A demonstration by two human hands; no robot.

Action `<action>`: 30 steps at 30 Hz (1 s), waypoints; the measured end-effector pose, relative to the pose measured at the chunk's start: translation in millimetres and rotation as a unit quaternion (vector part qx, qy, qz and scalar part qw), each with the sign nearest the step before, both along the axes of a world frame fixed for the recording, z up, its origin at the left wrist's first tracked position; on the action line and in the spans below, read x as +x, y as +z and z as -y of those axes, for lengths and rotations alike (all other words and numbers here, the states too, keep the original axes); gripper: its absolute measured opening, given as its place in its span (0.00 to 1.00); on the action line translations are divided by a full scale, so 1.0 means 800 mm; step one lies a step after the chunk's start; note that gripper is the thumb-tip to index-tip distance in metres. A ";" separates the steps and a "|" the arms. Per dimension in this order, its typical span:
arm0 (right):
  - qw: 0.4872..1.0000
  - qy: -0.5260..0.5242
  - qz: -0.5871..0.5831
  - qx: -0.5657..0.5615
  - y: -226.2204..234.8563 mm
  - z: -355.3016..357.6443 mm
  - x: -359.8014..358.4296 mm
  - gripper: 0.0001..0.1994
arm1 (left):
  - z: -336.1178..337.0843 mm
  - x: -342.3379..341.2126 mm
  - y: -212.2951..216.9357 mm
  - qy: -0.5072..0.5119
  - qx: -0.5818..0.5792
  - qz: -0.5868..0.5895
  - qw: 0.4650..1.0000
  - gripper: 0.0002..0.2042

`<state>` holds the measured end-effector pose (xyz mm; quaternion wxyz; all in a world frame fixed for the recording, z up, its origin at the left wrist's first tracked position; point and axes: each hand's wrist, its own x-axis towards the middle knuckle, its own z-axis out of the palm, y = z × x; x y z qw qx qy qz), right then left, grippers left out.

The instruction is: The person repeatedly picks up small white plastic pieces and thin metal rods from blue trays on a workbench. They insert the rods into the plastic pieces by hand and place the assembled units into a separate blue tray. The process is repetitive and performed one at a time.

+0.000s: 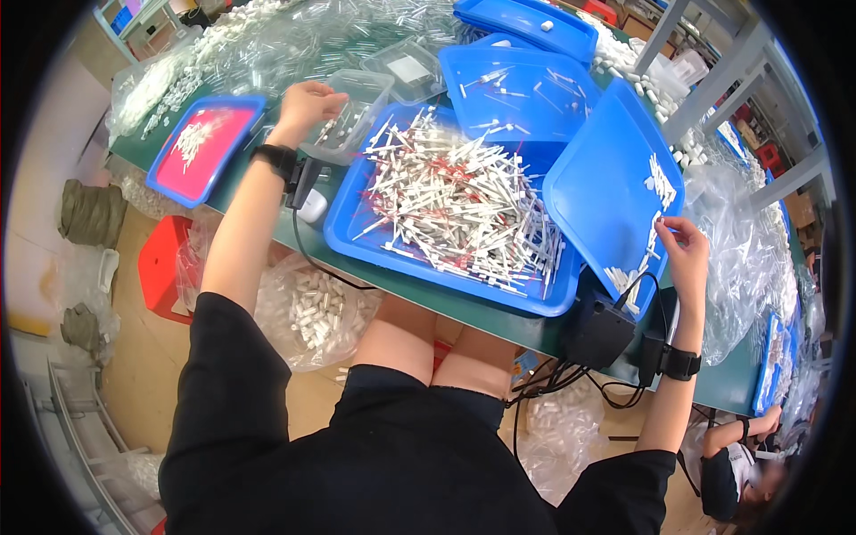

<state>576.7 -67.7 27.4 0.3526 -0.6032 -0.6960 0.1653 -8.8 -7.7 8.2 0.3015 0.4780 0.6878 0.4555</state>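
Note:
My left hand (312, 107) is raised at the near edge of a clear plastic tub (367, 89) holding a few small pieces. Its fingers are curled together; whatever they may hold is too small to make out. My right hand (687, 254) pinches at the right edge of a tilted blue tray (593, 183), beside a row of small white pieces (651, 245). What lies between its fingertips cannot be made out. Between my hands a deep blue tray (357, 234) is heaped with thin white sticks (455, 196), some with red parts.
A blue-rimmed tray with a pink base (214, 134) stands at the left with white pieces. Another blue tray (526, 85) lies behind the heap. A black box with cables (599, 330) sits at the table edge. A red stool (165, 267) and bags of white parts (312, 312) are below.

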 end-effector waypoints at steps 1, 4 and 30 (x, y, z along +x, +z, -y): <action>1.000 0.007 -0.003 0.001 0.005 0.003 -0.002 0.12 | 0.004 0.001 0.005 0.003 0.034 0.015 0.999 0.11; 0.998 0.023 -0.057 0.009 0.024 0.022 -0.007 0.10 | 0.020 0.020 0.032 -0.008 0.130 0.063 0.989 0.10; 0.954 0.233 -0.189 -0.010 0.108 0.152 -0.175 0.09 | 0.218 0.296 0.085 -0.316 0.313 0.301 0.844 0.07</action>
